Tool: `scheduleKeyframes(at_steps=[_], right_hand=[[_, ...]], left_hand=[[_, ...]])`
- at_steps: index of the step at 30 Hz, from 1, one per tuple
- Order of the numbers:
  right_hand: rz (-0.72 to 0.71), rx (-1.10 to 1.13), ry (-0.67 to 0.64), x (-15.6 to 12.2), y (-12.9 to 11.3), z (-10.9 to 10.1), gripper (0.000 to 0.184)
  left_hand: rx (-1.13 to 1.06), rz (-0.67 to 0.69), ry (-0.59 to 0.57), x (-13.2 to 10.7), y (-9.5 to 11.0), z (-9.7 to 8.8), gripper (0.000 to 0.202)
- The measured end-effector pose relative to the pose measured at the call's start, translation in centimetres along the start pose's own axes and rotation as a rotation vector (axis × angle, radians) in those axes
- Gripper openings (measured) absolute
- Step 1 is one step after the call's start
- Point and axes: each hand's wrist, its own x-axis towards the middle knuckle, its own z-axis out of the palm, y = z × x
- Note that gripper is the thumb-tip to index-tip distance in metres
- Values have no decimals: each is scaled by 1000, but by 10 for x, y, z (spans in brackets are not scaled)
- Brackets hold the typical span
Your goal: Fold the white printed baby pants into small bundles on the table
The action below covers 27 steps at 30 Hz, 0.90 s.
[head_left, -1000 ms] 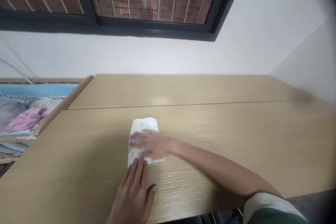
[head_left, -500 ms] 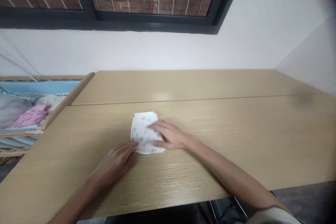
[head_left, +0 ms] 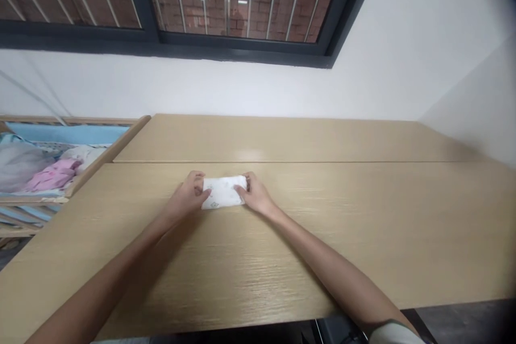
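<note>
From my feed, the folding looks close to done. The bundle (head_left: 223, 192), white with small printed marks, lies as a compact oblong flat on the tabletop (head_left: 363, 226), with no loose flap that I can see. As I judge it, what is left is a last press or tuck of the ends and then letting go, though I cannot tell whether the underside is tidy. My left hand (head_left: 187, 193) is closed on the bundle's left end and my right hand (head_left: 253, 196) on its right end. The fingers of each curl over the far edge and the thumbs are at the near side, so the bundle sits directly between the two hands, touching both. Well off to the left of the left hand is a crib (head_left: 108, 153) with pink clothes (head_left: 50, 174) in it.
</note>
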Motion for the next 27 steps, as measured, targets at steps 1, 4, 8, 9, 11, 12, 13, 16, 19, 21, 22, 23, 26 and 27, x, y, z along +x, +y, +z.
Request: scheduleKeyframes(at_steps=[1,4,8,9,11,12,13,16,19,21,22,23,26,27], right_hand=[[7,-44,64,2,-1,2,43],[-170,-267,197,-2,-9,8,52],[-544,-504,-62,-10,-13,19,60],[-577,-534,-136,-11,-11,22,62],[-571,-572,-198,-10,-7,26,61],[-549,-579,-198,-10,-4,26,59],[-522,-578,-187,-9,-2,25,57],[-426,-540,-155,-9,3,14,59],[-353,-502,-186,-10,8,1,67],[-338,-486,-193,-10,10,-3,70],[-341,-481,-181,-11,10,-4,71],[-350,-478,-161,-11,10,-5,73],[-408,-480,-113,-14,7,-4,75],[-429,-483,-113,-14,6,-4,74]], left_hand=[[98,19,58,2,2,5,51],[292,229,311,-3,10,25,51],[294,552,282,-21,23,55,67],[306,588,227,-23,24,61,70],[355,604,142,-24,21,69,73],[385,597,120,-23,18,71,73],[415,586,107,-21,13,70,73],[497,545,98,-17,-6,63,74],[530,492,117,-18,-20,55,75],[528,465,123,-19,-25,53,76],[525,451,126,-19,-26,53,76],[522,437,129,-20,-26,53,76],[514,409,134,-19,-25,55,76],[511,411,135,-19,-25,55,75]])
